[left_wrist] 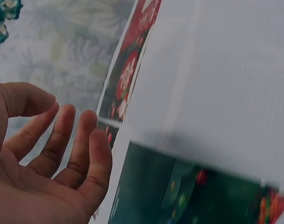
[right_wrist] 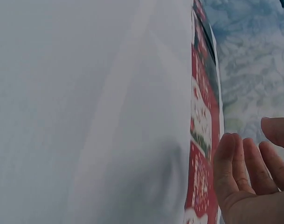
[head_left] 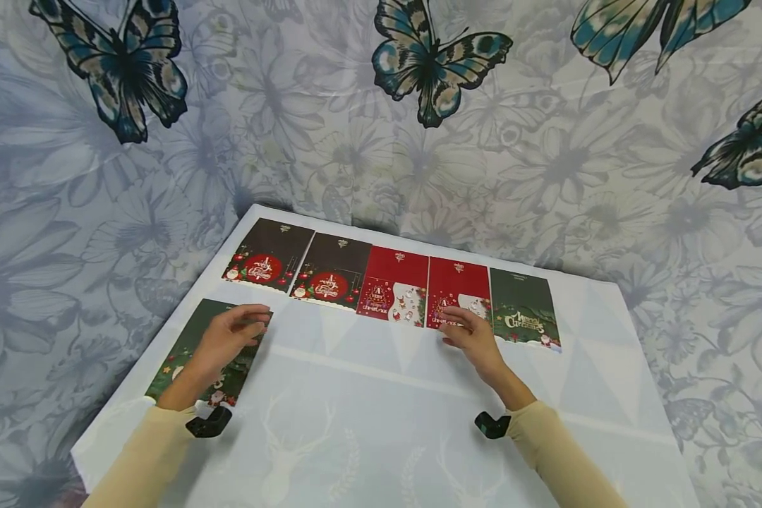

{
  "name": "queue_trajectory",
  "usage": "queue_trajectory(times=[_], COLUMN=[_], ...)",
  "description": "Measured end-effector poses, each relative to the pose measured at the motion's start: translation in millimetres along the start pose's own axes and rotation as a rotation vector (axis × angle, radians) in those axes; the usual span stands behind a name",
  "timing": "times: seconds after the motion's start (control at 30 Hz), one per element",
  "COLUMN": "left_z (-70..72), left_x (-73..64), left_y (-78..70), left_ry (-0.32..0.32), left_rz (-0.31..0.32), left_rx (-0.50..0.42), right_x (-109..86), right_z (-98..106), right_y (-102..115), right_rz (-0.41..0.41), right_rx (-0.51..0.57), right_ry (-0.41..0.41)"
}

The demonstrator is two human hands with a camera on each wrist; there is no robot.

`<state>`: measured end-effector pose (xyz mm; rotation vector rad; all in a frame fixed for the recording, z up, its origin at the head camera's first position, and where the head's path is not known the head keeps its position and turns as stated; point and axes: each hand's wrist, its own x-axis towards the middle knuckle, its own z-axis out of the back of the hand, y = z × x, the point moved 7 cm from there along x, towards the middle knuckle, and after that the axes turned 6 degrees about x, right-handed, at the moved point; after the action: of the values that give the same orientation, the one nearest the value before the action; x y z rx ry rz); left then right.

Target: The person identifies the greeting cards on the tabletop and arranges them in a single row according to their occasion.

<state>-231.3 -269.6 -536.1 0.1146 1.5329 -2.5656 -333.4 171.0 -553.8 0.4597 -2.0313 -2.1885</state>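
Above a green Christmas card [head_left: 187,339] at the table's left side hovers my left hand [head_left: 228,339], its fingers loosely bent with nothing between them. The left wrist view shows that hand [left_wrist: 62,154] with thumb and fingers apart and the green card [left_wrist: 151,177] below. My right hand [head_left: 473,339] is over the lower edge of a red card [head_left: 458,276] in the back row. In the right wrist view the right hand [right_wrist: 253,172] holds nothing, its fingers relaxed beside the red cards [right_wrist: 200,177].
Along the back edge lie two dark cards [head_left: 269,243] [head_left: 338,257], another red card [head_left: 396,268] and a green card [head_left: 523,296]. They rest on a white table [head_left: 355,395] with faint deer prints. Behind it hangs a butterfly-patterned cloth [head_left: 292,141].
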Motion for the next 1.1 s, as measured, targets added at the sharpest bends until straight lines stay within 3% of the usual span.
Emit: queue_trajectory(times=[0.23, 0.53, 0.77, 1.1], left_z=[32.1, 61.0, 88.0, 102.4], left_x=[-6.7, -6.5, -18.6, -22.2], left_y=[10.9, 40.1, 65.1, 87.7], left_ry=[0.062, 0.134, 0.103, 0.056], left_rz=[-0.083, -0.172, -0.134, -0.066], left_rx=[0.001, -0.069, -0.012, 0.116], right_x=[-1.9, -3.8, -4.4, -2.6], right_z=[-40, -80, -122, -170], right_y=[-2, -7, -10, -10], right_rz=[0.0, 0.005, -0.02, -0.012], right_rx=[0.024, 0.042, 0.051, 0.062], right_ry=[0.084, 0.184, 0.281, 0.379])
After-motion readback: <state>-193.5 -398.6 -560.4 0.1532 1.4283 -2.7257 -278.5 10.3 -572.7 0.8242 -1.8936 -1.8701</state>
